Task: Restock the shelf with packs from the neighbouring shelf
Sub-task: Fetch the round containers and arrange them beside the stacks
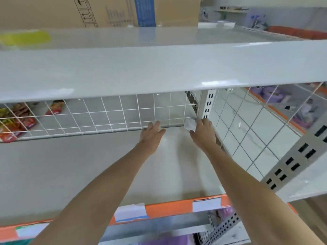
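Observation:
Both my arms reach deep into a bare white shelf (70, 165). My left hand (152, 132) lies flat with straight fingers at the back, touching the foot of the white wire grid (109, 117). My right hand (203, 131) is at the back right corner beside the slotted upright (206, 105), and its fingers hold a small white crumpled piece (190, 124). Red and yellow snack packs (16, 121) lie behind the grid at the far left. Purple packs (270, 96) show through the wire side panel on the shelf to the right.
A white shelf board (159, 68) hangs just above my hands. A cardboard box (99, 11) stands on top of it. The shelf's front edge is an orange strip (168, 207) with white price labels. A slotted grey post (297, 156) runs along the right side.

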A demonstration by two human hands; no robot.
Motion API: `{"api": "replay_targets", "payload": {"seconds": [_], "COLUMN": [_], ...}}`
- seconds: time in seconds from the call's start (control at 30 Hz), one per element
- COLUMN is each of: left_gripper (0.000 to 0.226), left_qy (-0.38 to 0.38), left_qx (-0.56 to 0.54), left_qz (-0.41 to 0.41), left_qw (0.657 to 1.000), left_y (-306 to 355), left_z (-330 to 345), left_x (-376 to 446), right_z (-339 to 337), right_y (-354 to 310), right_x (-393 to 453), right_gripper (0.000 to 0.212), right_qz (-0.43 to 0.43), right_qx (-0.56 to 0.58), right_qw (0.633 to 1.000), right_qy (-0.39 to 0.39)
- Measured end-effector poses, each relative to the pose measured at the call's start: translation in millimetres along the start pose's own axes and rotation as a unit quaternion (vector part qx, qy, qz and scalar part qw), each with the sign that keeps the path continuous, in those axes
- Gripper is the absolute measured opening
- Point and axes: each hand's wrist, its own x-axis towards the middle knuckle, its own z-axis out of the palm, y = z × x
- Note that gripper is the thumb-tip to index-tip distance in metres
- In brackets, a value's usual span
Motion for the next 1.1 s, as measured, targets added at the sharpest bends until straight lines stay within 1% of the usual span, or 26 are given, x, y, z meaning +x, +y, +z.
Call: {"api": "replay_targets", "payload": {"seconds": [0.1,0.17,0.2,0.27,0.3,0.4,0.47,0.53,0.6,0.63,0.73,0.8,0.87,0.93,1.0,1.1], "left_gripper": [0.061,0.059,0.057,0.053,0.052,0.055,0.058,0.060,0.060,0.059,0.055,0.055,0.056,0.063,0.069,0.061], "left_qy": [-0.018,-0.024,-0.018,-0.004,0.005,0.015,0.013,0.013,0.043,0.071,0.157,0.182,0.185,0.174,0.176,0.162], "left_qx": [-0.013,-0.066,-0.098,-0.145,-0.152,-0.153,-0.165,-0.190,-0.224,-0.243,-0.303,-0.304,-0.313,-0.339,-0.351,-0.350], "left_qz": [-0.017,-0.048,-0.067,-0.103,-0.115,-0.154,-0.190,-0.229,-0.271,-0.291,-0.345,-0.364,-0.381,-0.398,-0.397,-0.414], "left_qw": [1.000,0.996,0.993,0.984,0.982,0.976,0.968,0.955,0.935,0.923,0.875,0.861,0.850,0.835,0.829,0.824], "left_y": [-7.4,-8.8,-8.8,-9.2,-10.5,-19.3,-27.7,-35.7,-41.3,-44.0,-52.4,-58.9,-68.2,-81.9,-100.0,-131.7], "left_z": [0.0,4.8,7.7,13.5,16.6,24.1,27.5,28.3,25.9,24.6,18.6,16.3,20.6,27.1,34.6,42.4], "left_x": [-15.5,-35.0,-46.4,-73.2,-87.1,-129.4,-159.0,-188.1,-217.2,-231.6,-270.8,-294.2,-318.9,-345.5,-373.4,-418.7], "right_z": [8.2,14.8,17.5,23.3,27.4,39.1,43.9,45.3,47.3,48.5,49.3,48.5,50.3,54.9,59.5,67.9], "right_y": [-2.0,1.5,2.6,-0.9,-6.1,-33.0,-52.8,-70.2,-85.4,-93.2,-119.3,-138.9,-160.3,-184.9,-211.9,-254.7], "right_x": [11.3,9.1,6.2,-5.2,-12.8,-48.2,-80.5,-109.2,-129.4,-137.8,-159.0,-172.6,-186.0,-201.8,-222.2,-257.8], "right_gripper": [0.055,0.059,0.060,0.061,0.060,0.056,0.057,0.055,0.052,0.051,0.054,0.058,0.061,0.062,0.063,0.062], "right_qz": [0.019,0.030,0.043,0.062,0.053,-0.031,-0.118,-0.180,-0.216,-0.235,-0.270,-0.295,-0.322,-0.340,-0.348,-0.353], "right_qx": [-0.024,-0.072,-0.077,-0.051,-0.037,0.011,0.042,0.080,0.117,0.137,0.225,0.255,0.265,0.269,0.269,0.279], "right_qw": [0.999,0.996,0.995,0.996,0.997,0.997,0.988,0.972,0.956,0.947,0.911,0.894,0.882,0.874,0.871,0.865], "right_qy": [-0.041,-0.045,-0.044,-0.047,-0.044,-0.063,-0.094,-0.125,-0.158,-0.174,-0.216,-0.222,-0.219,-0.219,-0.220,-0.221]}}
